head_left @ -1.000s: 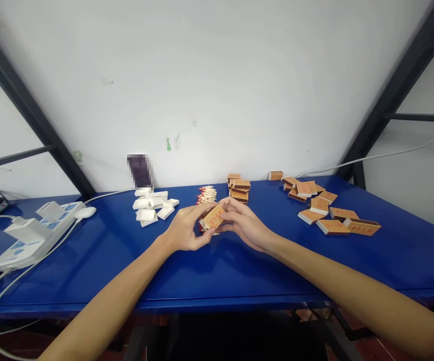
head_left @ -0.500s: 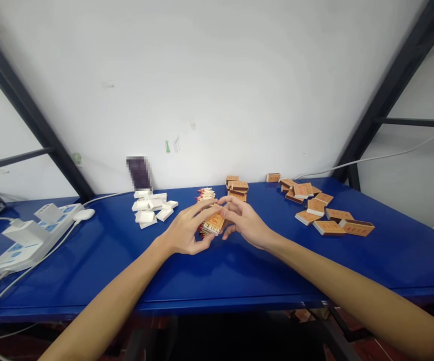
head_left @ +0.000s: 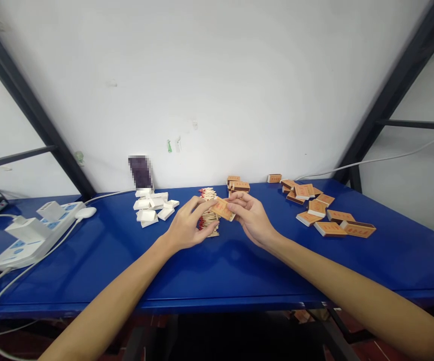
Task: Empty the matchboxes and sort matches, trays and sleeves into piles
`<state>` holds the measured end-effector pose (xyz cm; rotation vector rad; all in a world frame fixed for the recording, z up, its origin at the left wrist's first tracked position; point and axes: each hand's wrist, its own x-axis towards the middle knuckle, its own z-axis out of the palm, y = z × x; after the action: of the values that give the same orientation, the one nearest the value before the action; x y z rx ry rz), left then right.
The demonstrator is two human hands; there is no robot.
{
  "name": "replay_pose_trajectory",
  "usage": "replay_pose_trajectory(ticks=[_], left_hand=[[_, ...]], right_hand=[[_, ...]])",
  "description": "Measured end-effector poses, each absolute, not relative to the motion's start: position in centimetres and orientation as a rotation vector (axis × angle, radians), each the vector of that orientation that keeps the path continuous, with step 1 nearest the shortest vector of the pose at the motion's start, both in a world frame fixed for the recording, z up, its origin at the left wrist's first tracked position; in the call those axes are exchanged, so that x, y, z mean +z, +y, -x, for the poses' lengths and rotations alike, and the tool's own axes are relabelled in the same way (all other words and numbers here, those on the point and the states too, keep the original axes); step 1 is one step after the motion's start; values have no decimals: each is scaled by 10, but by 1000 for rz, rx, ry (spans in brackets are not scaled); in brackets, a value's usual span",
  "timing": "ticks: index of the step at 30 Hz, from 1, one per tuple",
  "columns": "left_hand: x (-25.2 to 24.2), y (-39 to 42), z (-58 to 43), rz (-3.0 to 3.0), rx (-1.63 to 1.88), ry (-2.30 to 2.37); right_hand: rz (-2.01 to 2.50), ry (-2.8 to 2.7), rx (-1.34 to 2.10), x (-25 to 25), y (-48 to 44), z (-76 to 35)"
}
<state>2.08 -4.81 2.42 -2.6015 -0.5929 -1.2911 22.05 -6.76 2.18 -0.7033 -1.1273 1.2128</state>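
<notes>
An orange matchbox (head_left: 223,208) is tilted above the pile of matches, its right end pinched between the thumb and fingers of my right hand (head_left: 253,220). My left hand (head_left: 188,224) reaches in from the other side. Its fingertips meet the box's left end, while its thumb is stretched out apart from the box. Loose red-headed matches (head_left: 209,220) lie beneath, partly covered by my left hand and the box. More matches (head_left: 208,193) lie just behind.
White matchbox trays (head_left: 157,202) are heaped at left, before a pixelated dark object (head_left: 140,172). Matchboxes (head_left: 241,186) are stacked behind my right hand; several more (head_left: 316,208) are scattered at right. A power strip (head_left: 32,240) with cables sits on the blue table (head_left: 262,278) at far left.
The matchbox has turned and risen slightly to the right, uncovering matches below. My left thumb has come away from it; my right hand keeps its grip.
</notes>
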Motion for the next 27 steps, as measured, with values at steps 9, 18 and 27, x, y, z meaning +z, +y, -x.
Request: replay_pose_trajectory(ticks=[9,18,27], left_hand=[[28,-49,-16,2716,-1156,-808],[30,-42,-11,2673,-1191,-840],[23,-36,-10,2621,-1215,-825]], right_hand=[[804,-1474,969,28,-70,-227],[736,-1250,1183,19,-63,-226],[800,-1239,1075,17,-63,-223]])
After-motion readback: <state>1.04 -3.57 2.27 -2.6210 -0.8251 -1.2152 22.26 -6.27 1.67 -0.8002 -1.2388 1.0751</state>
